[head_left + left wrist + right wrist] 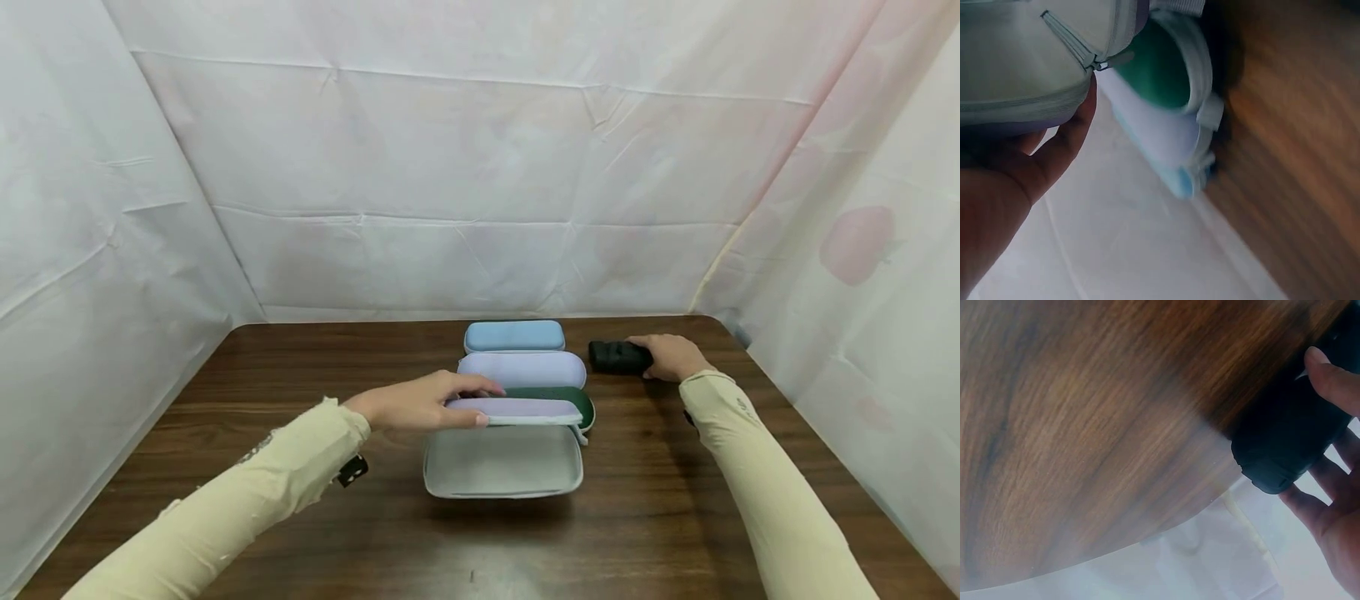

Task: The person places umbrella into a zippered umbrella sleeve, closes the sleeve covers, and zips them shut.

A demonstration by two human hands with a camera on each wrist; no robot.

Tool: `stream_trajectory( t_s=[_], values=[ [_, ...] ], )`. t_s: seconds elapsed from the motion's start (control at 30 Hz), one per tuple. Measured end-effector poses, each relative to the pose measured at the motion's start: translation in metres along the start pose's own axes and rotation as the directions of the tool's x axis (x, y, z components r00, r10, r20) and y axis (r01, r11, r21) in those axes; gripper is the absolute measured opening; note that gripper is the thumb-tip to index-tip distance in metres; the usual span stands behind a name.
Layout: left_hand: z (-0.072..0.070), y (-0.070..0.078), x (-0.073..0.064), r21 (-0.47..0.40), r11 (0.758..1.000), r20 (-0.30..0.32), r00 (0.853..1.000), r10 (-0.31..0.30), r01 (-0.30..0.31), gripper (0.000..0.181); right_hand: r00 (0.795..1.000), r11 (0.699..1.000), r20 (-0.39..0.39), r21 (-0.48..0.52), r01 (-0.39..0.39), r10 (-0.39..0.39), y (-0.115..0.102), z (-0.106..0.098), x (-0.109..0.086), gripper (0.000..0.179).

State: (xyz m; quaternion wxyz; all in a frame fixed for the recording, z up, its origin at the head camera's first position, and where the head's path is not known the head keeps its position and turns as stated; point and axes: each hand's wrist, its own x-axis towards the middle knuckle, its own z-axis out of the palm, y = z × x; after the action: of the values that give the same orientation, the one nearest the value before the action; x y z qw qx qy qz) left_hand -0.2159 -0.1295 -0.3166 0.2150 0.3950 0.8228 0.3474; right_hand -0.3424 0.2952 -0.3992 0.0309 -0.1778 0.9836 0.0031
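My left hand [431,404] pinches the raised lid of a zip case [502,462] that lies open, its pale grey inside showing. The lid's outside is lavender, and its zip slider [1102,62] shows in the left wrist view. Behind it, a green case [587,404] is partly covered by the lid. Farther back lie a pale lilac case [522,368] and a light blue case [514,336], both closed. Over at the right, my right hand [675,358] grips one end of a black oblong object [618,357]; its rounded end [1272,450] shows close up, but its kind is unclear.
The cases stand in a row on a dark brown wooden table [300,500]. White cloth sheets [465,158] hang behind the table and along both sides. The right hand is near the table's far right corner.
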Motion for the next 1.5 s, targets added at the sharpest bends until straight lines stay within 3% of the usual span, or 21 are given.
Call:
stream_trajectory(
  t_s=[0.23, 0.5, 0.73, 1.0, 1.27, 1.5],
  values=[
    [0.026, -0.012, 0.011, -0.061, 0.998, 0.035, 0.999, -0.029, 0.031, 0.042, 0.999, 1.000, -0.035, -0.018, 0.007, -0.007, 0.001, 0.001, 0.003, 0.072],
    [0.044, -0.026, 0.019, -0.021, 1.000, 0.075, 0.997, -0.019, 0.021, 0.044, 0.994, 0.997, -0.103, -0.067, 0.025, -0.032, 0.001, 0.008, -0.001, 0.067],
    [0.049, -0.033, 0.023, 0.065, 0.997, 0.046, 0.998, -0.033, 0.030, 0.048, 0.989, 0.990, -0.140, -0.143, 0.021, -0.041, 0.003, 0.013, -0.002, 0.064],
    [0.052, -0.035, 0.025, 0.045, 0.998, 0.048, 0.998, -0.049, 0.047, 0.049, 0.985, 0.989, -0.164, -0.147, 0.027, -0.051, 0.000, 0.014, -0.021, 0.064],
    [0.050, -0.035, 0.026, 0.042, 0.998, 0.037, 0.998, -0.056, 0.054, 0.049, 0.968, 0.983, -0.220, -0.162, 0.083, -0.118, -0.015, -0.009, -0.046, 0.067],
    [0.049, -0.037, 0.027, 0.088, 0.996, 0.028, 0.999, -0.025, 0.022, 0.050, 0.953, 0.977, -0.252, -0.173, 0.124, -0.166, -0.037, -0.031, -0.079, 0.071]
  ],
)
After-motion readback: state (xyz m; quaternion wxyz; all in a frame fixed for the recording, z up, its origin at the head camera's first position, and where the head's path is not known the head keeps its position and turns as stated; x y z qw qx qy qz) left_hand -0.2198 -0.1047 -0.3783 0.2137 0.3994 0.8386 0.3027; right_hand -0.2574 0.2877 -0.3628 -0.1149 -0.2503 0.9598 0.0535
